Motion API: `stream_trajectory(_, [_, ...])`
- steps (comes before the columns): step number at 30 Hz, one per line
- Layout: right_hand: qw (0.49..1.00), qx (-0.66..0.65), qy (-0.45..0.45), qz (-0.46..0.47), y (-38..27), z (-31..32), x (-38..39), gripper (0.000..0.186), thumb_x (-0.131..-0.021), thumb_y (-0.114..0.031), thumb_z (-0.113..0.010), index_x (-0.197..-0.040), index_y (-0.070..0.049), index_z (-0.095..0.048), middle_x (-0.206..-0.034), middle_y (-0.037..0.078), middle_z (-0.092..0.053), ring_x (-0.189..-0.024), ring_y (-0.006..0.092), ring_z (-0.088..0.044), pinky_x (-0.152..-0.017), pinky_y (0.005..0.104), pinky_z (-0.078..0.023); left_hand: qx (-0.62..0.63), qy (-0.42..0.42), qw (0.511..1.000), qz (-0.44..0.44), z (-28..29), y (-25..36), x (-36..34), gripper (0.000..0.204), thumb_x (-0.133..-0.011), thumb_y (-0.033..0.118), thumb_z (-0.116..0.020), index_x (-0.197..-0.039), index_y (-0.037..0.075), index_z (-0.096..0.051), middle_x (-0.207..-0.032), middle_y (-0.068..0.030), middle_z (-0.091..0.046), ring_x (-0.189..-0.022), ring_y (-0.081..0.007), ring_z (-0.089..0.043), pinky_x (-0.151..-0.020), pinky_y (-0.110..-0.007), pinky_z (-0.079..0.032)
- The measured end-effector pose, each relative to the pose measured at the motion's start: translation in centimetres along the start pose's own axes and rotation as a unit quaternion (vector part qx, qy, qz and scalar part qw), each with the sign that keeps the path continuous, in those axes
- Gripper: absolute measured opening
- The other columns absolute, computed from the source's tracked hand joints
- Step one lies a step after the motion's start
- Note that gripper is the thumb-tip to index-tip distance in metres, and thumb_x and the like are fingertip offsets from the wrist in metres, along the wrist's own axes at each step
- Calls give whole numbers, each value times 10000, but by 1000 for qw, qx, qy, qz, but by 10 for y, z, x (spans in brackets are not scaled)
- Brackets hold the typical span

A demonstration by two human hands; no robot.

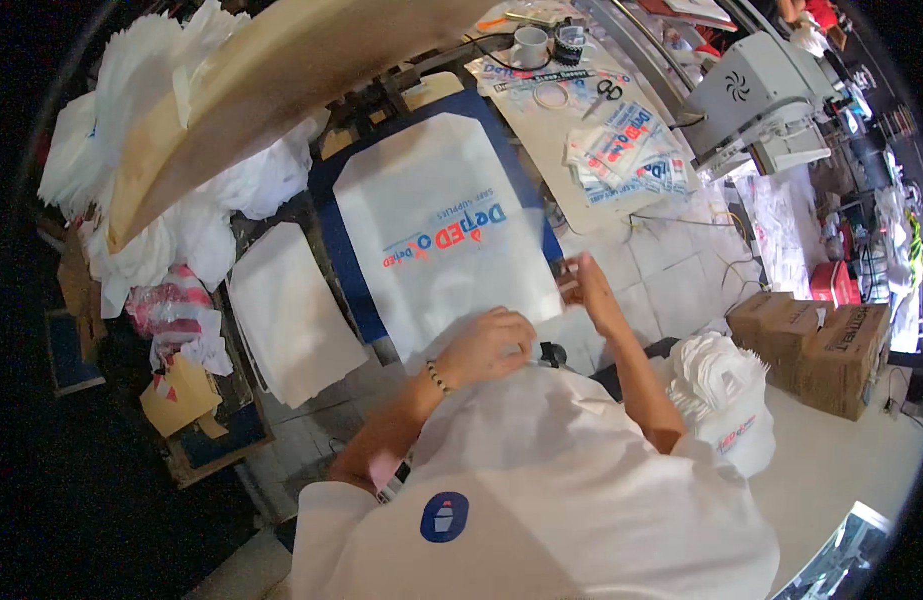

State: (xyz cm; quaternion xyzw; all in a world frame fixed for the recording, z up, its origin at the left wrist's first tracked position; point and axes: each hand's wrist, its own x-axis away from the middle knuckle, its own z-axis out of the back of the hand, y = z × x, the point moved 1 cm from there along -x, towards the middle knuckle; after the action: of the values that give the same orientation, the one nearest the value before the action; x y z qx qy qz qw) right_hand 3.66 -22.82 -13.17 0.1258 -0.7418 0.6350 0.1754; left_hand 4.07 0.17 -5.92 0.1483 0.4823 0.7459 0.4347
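White shirt is nearest, then the left hand, half curled, and the right hand; whether either grips, I cannot tell. Just beyond the left fingers lies the printed white sheet, probably light and floppy: take both near corners.

- Before me: sheet on board.
- To my board's left: stacked paper.
- Far right: scissors near mug.
- To my near right: bundle left of boxes.
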Motion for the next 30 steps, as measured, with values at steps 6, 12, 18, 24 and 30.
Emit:
stream_trajectory(6, [988,93,-25,124,-45,-31,-81,536,-891,-461,-628,-1208,-31,-575,-1028,140,-640,-920,218,-600,-812,338,-479,244,-129,916,291,-42,-15,57,213,-785,125,-715,-961,38,-633,-972,-75,-673,-853,-209,-639,-748,-385,-519])
stream_trajectory(12, [892,281,-63,348,-60,-30,-116,632,-758,-124,-703,-1349,-13,-509,-1266,183,-598,-1190,290,-546,-1028,353,-400,3,-141,930,340,-78,-64,135,293,-859,191,-650,-1111,44,-627,-1021,-110,-668,-932,-226,-635,-762,-335,-522])
stream_trajectory(18, [876,201,193,394,-85,129,79,738,-757,-217,-766,-1392,-14,-448,-1376,185,-502,-1291,288,-462,-1098,363,-324,15,-101,867,487,-102,-123,189,331,-894,198,-626,-1159,0,-610,-914,-111,-671,-810,-185,-633,-702,-314,-510])
stream_trajectory(24, [729,144,593,309,12,289,258,806,-752,-116,-786,-1438,-3,-379,-1435,172,-449,-1331,253,-411,-1124,366,-294,90,-170,767,612,-111,-168,208,312,-892,178,-620,-1178,52,-621,-889,-64,-679,-755,-142,-637,-625,-296,-485])
stream_trajectory(30, [575,31,781,240,175,351,372,670,-819,3,-705,-1417,31,-405,-1421,147,-454,-1282,229,-444,-1073,333,-354,-65,-240,827,504,-115,-100,109,247,-878,123,-612,-1112,41,-616,-875,-67,-667,-749,-150,-629,-629,-288,-488])
